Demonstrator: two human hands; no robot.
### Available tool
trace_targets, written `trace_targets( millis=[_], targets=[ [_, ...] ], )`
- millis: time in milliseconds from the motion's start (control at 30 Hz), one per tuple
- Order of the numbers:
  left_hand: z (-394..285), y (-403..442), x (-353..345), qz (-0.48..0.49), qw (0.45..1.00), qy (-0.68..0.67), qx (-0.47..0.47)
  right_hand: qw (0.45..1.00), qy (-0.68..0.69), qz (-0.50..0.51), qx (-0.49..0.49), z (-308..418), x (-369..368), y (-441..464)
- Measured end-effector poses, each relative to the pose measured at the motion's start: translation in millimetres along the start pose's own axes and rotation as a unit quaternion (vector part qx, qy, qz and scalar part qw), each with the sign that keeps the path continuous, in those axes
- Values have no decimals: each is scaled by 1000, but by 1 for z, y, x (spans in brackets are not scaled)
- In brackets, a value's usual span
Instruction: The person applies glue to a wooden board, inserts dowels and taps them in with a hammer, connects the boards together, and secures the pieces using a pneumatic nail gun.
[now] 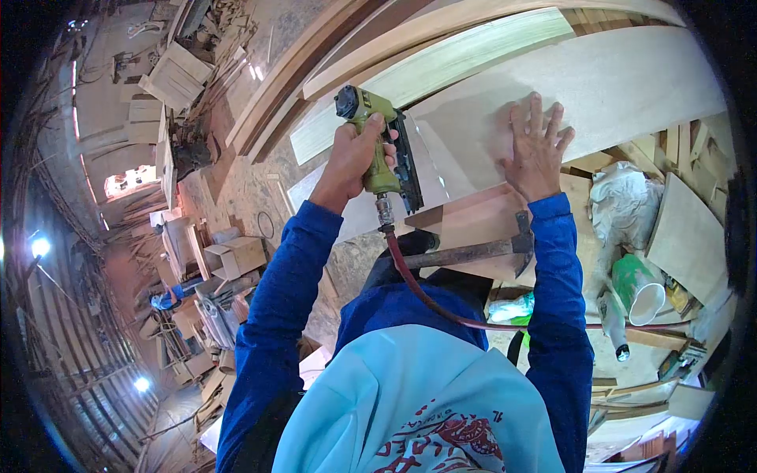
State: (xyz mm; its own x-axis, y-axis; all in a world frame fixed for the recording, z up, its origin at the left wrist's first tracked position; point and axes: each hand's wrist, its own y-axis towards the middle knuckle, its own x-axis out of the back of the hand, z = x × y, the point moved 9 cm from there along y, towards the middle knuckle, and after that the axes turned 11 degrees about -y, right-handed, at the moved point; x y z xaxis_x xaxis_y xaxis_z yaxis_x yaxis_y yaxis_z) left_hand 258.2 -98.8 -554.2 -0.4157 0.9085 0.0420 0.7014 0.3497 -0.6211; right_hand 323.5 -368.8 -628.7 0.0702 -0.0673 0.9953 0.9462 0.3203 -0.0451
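My left hand (356,158) is wrapped round the grip of a green and black air nailer (381,154). A dark red hose (418,288) runs from the nailer's metal coupling down and off to the right. My right hand (536,154) lies flat with fingers spread on a large pale wooden panel (623,87). Beneath that wrist is a smaller brownish board (465,217). A hammer (473,252) lies across in front of my body, its head near my right sleeve.
Long wooden strips (315,71) lie beyond the panel. To the right are a crumpled white bag (623,201), a green and white container (637,288), a bottle (612,319) and wood offcuts. A cardboard box (236,256) stands on the littered floor at left.
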Motion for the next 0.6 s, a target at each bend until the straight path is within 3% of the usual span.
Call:
trace_targets(
  millis=[133,533,600],
  targets=[
    [0,0,-2,-3,1000,-12,-8,999,-3,31,-6,2,6,0],
    [0,9,-11,-28,999,34,-11,1000,29,-7,-4,0,8,-1],
    [-1,11,-10,-30,999,37,-17,999,7,43,-11,-1,4,0]
  ],
)
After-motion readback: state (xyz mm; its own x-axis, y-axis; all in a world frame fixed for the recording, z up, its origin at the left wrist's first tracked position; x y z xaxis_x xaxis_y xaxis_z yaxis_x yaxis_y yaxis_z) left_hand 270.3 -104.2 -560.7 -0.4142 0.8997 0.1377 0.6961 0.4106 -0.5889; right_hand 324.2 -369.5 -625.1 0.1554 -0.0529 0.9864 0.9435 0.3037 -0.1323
